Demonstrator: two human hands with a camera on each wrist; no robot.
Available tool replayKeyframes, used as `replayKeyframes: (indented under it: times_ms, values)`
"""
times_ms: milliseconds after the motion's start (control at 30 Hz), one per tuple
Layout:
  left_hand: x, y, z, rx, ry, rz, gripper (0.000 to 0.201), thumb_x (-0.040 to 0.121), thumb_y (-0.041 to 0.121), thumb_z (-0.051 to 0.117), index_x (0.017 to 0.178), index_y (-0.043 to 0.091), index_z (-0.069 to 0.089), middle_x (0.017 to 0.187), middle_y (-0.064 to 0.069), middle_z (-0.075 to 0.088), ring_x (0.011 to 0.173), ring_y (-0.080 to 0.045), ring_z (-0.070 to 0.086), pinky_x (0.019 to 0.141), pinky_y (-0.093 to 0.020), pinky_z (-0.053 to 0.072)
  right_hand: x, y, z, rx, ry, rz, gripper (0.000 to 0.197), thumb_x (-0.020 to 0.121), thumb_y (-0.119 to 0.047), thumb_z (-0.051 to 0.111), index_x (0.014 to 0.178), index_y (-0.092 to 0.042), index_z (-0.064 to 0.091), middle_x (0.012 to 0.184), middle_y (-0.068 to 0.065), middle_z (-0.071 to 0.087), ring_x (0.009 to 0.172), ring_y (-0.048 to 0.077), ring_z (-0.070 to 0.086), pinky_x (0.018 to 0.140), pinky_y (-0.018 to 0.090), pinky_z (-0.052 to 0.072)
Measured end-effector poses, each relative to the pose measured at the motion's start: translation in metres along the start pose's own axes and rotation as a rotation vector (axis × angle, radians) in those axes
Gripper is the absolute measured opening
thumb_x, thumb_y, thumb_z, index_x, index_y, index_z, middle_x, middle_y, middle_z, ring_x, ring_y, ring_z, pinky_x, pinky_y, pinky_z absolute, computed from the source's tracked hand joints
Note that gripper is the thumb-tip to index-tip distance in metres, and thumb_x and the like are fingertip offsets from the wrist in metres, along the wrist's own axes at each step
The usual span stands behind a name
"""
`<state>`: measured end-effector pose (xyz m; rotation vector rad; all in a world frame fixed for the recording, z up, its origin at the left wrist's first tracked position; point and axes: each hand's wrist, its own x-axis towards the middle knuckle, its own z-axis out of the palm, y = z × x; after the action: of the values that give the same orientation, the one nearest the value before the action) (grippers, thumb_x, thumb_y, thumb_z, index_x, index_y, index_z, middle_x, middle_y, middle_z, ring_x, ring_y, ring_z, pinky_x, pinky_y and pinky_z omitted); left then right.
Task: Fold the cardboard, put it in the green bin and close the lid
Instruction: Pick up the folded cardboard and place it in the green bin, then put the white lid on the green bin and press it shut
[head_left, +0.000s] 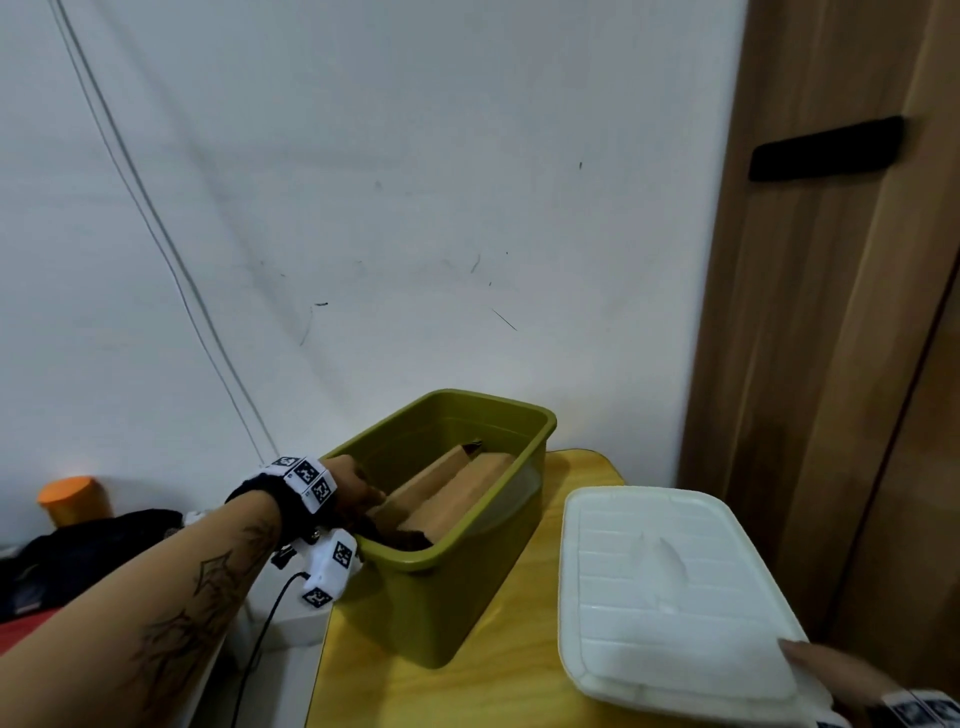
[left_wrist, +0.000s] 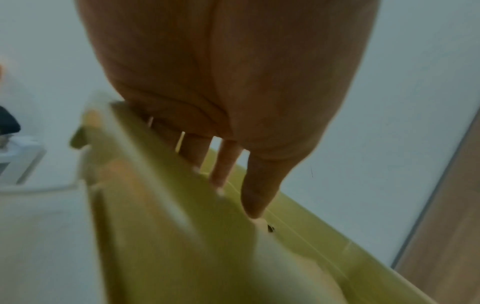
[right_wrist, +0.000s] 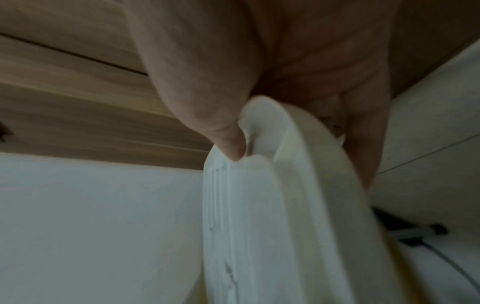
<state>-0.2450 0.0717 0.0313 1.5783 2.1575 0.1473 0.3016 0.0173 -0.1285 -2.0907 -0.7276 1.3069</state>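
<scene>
Reaching into the green bin (head_left: 441, 587), the left hand (head_left: 353, 486) spreads straight fingers (left_wrist: 255, 185) over folded cardboard (head_left: 441, 488); lower right, the right hand (head_left: 826, 670) pinches the white lid (head_left: 660, 587).

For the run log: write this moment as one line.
left hand: in green bin, on folded cardboard | right hand: pinching white lid by its edge | bin: open | lid: not yet on
</scene>
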Motion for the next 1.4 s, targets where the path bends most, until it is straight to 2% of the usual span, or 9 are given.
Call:
replayKeyframes:
  times_ms: [167, 233, 300, 433, 633, 933, 1133, 1266, 1399]
  values:
    - [-0.019, -0.005, 0.010, 0.072, 0.058, 0.099, 0.038, 0.092, 0.039, 0.063, 0.124, 0.018, 0.065, 0.122, -0.001, 0.066, 0.104, -0.016, 0.059, 0.095, -0.031, 0.046, -0.039, -0.027, -0.018, 0.084, 0.001, -0.183, 0.037, 0.097, -0.011, 0.056, 0.120, 0.019, 0.059, 0.076, 0.026, 0.073, 0.060, 0.036, 0.071, 0.077, 0.047, 0.053]
    - [-0.023, -0.004, 0.019, 0.068, 0.053, 0.133, 0.035, 0.089, 0.042, 0.065, 0.119, 0.023, 0.067, 0.121, 0.000, 0.068, 0.107, -0.017, 0.062, 0.096, -0.032, 0.049, -0.074, -0.050, -0.019, 0.212, -0.086, -0.262, 0.027, 0.096, -0.007, 0.050, 0.110, 0.014, 0.060, 0.064, 0.023, 0.072, 0.046, 0.032, 0.070, 0.060, 0.045, 0.062]
    - [-0.029, 0.001, 0.030, 0.091, 0.053, 0.125, 0.034, 0.085, 0.052, 0.064, 0.111, 0.031, 0.069, 0.110, 0.004, 0.070, 0.099, -0.016, 0.065, 0.092, -0.033, 0.052, -0.113, -0.083, -0.019, 0.361, -0.172, -0.320, 0.025, 0.088, -0.008, 0.053, 0.106, 0.009, 0.058, 0.069, 0.023, 0.073, 0.051, 0.033, 0.072, 0.044, 0.039, 0.059]
    - [-0.053, 0.028, 0.052, 0.178, 0.125, 0.176, 0.045, 0.077, 0.071, 0.053, 0.101, 0.036, 0.065, 0.092, 0.009, 0.072, 0.083, -0.014, 0.067, 0.084, -0.034, 0.056, -0.159, -0.148, -0.012, 0.329, -0.100, -0.514, 0.074, 0.046, -0.022, 0.071, 0.112, 0.008, 0.064, 0.098, 0.031, 0.071, 0.086, 0.049, 0.069, 0.072, 0.055, 0.056]
    - [-0.088, 0.098, 0.081, -0.521, -0.065, 0.473, 0.033, 0.090, 0.046, 0.062, 0.077, 0.017, 0.069, 0.082, -0.004, 0.073, 0.074, -0.020, 0.067, 0.080, -0.039, 0.057, -0.247, -0.210, 0.043, 0.023, 0.100, -0.833, 0.053, 0.066, -0.036, 0.072, 0.098, 0.006, 0.068, 0.075, 0.013, 0.065, 0.067, 0.030, 0.061, 0.057, 0.032, 0.045]
    - [-0.111, 0.112, 0.021, -1.388, -0.209, 0.445, 0.073, 0.092, 0.068, 0.036, 0.118, 0.006, 0.064, 0.080, -0.012, 0.063, 0.070, -0.028, 0.055, 0.064, -0.032, 0.045, -0.296, -0.200, 0.160, -0.643, 0.158, -1.012, 0.061, 0.070, -0.050, 0.067, 0.113, -0.009, 0.054, 0.114, 0.012, 0.067, 0.098, 0.033, 0.067, 0.074, 0.036, 0.055]
    - [-0.103, 0.064, 0.031, -0.785, 0.142, 0.288, 0.042, 0.086, 0.051, 0.057, 0.091, 0.012, 0.072, 0.109, -0.022, 0.072, 0.088, -0.031, 0.069, 0.076, -0.032, 0.053, -0.283, -0.158, 0.214, -0.951, 0.104, -1.140, 0.067, 0.072, -0.052, 0.063, 0.125, -0.013, 0.050, 0.123, 0.008, 0.055, 0.116, 0.032, 0.055, 0.091, 0.042, 0.046]
    - [-0.092, 0.034, 0.054, -0.375, 0.269, 0.113, 0.059, 0.080, 0.054, 0.060, 0.133, 0.028, 0.056, 0.141, -0.013, 0.054, 0.131, -0.034, 0.047, 0.110, -0.040, 0.037, -0.257, -0.143, 0.221, -1.095, -0.062, -1.119, 0.077, 0.079, -0.059, 0.058, 0.140, -0.015, 0.040, 0.136, 0.009, 0.050, 0.126, 0.032, 0.048, 0.102, 0.046, 0.034]
    - [-0.093, 0.030, 0.067, -0.428, 0.168, 0.245, 0.093, 0.059, 0.066, 0.054, 0.146, 0.034, 0.042, 0.155, -0.012, 0.031, 0.143, -0.033, 0.029, 0.119, -0.045, 0.026, -0.216, -0.161, 0.185, -0.851, 0.149, -0.919, 0.081, 0.081, -0.068, 0.045, 0.146, -0.020, 0.037, 0.146, 0.010, 0.045, 0.131, 0.033, 0.046, 0.108, 0.045, 0.033]
